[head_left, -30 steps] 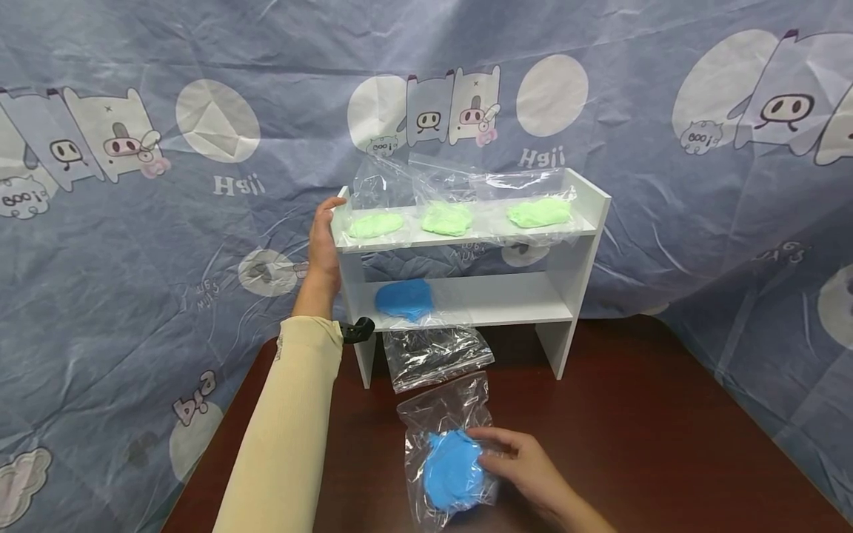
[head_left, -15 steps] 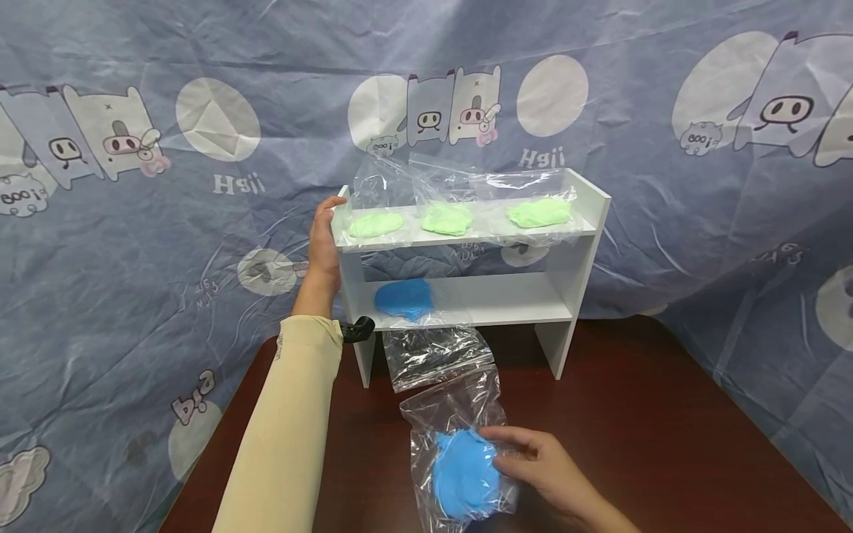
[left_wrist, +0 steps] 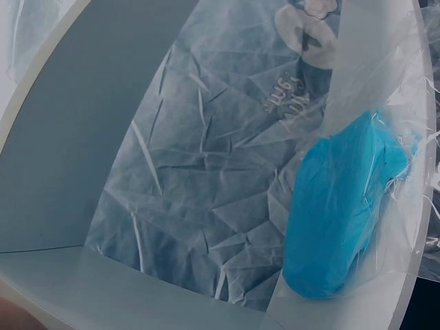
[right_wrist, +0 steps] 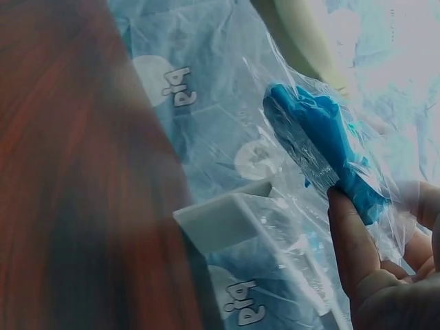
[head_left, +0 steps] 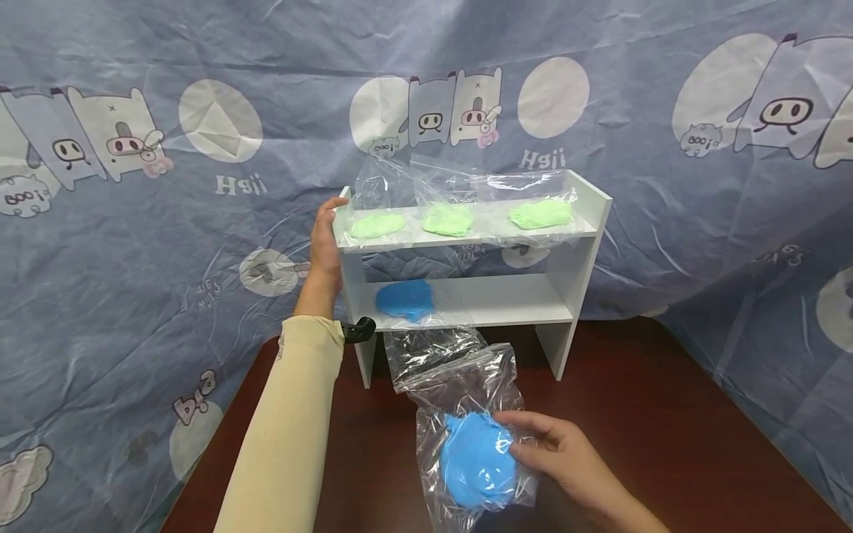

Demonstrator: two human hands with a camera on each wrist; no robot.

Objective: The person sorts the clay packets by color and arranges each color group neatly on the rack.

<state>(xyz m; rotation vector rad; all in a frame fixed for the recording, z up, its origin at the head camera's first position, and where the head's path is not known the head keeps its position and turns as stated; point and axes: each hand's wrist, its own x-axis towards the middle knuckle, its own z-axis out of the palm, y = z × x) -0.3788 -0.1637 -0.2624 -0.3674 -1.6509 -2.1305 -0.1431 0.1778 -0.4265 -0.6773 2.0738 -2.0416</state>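
Note:
My right hand (head_left: 563, 451) pinches a clear zip bag (head_left: 477, 460) with a blue, clay-like lump in it, held in front of the white shelf (head_left: 506, 297). In the right wrist view, thumb and fingers take the bag (right_wrist: 326, 141) from both sides at the lump. At the upper left my left hand (head_left: 326, 240) grips the shelf's left side panel. Another bagged blue lump (head_left: 404, 298) lies at the left of the lower board, and its clear bag hangs over the front edge. The left wrist view shows that lump (left_wrist: 337, 213) close up.
Three bagged light-green lumps (head_left: 449, 219) lie along the shelf's top board. The shelf stands at the back of a dark red-brown table (head_left: 640, 429). A blue-grey patterned cloth (head_left: 280, 148) hangs behind and at the sides.
My right hand has moved right and slightly up with the bagged blue lump, whose top now overlaps the hanging bag. My left hand stays on the shelf's side panel.

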